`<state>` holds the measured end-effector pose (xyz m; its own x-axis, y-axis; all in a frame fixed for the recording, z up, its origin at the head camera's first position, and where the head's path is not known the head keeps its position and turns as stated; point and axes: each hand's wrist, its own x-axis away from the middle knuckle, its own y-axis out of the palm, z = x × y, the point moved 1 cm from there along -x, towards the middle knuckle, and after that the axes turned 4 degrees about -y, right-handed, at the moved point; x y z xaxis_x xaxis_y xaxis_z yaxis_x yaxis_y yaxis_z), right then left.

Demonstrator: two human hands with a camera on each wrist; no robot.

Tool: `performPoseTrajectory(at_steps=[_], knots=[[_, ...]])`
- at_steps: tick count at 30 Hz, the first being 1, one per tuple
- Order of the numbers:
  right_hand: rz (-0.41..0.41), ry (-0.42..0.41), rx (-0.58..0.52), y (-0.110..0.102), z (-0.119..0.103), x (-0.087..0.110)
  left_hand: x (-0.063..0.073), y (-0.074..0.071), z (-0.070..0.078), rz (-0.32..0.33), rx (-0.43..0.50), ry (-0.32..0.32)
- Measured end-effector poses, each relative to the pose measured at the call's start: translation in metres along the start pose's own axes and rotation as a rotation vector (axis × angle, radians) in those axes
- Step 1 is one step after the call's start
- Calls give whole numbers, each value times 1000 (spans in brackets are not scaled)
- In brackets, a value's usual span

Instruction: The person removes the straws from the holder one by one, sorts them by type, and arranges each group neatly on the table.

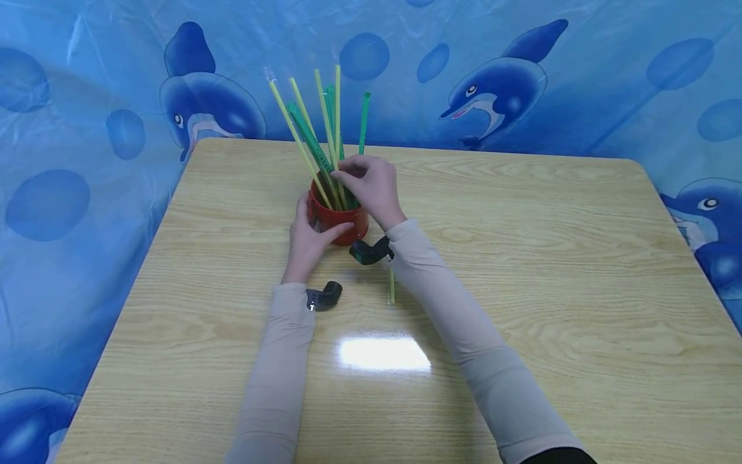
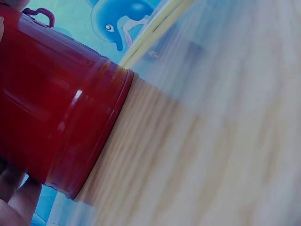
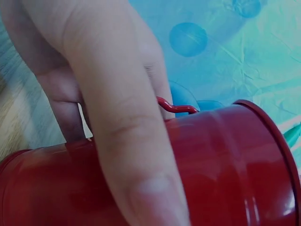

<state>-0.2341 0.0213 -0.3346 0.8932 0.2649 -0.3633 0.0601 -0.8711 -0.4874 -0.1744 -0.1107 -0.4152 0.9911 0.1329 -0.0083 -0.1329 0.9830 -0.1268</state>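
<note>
A red metal cup (image 1: 359,224) stands upright on the table, filled with yellow straws (image 1: 290,119) and green straws (image 1: 363,122), some in clear wrappers. My left hand (image 1: 307,241) grips the cup from its left and near sides, the thumb lying across its front. The right wrist view shows that thumb (image 3: 134,141) over the red wall, close to a small wire handle (image 3: 181,107). Over the rim, my right hand (image 1: 373,183) pinches a straw among the bunch with thumb and fingertips; which straw it is, I cannot tell. The left wrist view has the cup's base (image 2: 106,127) against the wood.
A single yellow straw (image 1: 391,290) lies on the wooden table (image 1: 522,258), partly hidden under the right wrist camera (image 1: 369,251). Behind the table's far edge hangs a blue sheet (image 1: 400,103) printed with dolphins. Light glares off the table near the front.
</note>
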Motion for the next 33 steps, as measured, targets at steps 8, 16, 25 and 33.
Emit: performPoseTrajectory(at_steps=[8,16,25,33], knots=[[-21,30,-195,-6,6,1,-1,0,-2,-4,20,8],[-33,46,-301,-13,9,4,-2,0,-2,-4,20,-4],[51,6,-381,-28,6,8,0,0,0,-1,13,-8],[141,-42,-477,-44,-2,12,-1,0,0,2,27,-12]])
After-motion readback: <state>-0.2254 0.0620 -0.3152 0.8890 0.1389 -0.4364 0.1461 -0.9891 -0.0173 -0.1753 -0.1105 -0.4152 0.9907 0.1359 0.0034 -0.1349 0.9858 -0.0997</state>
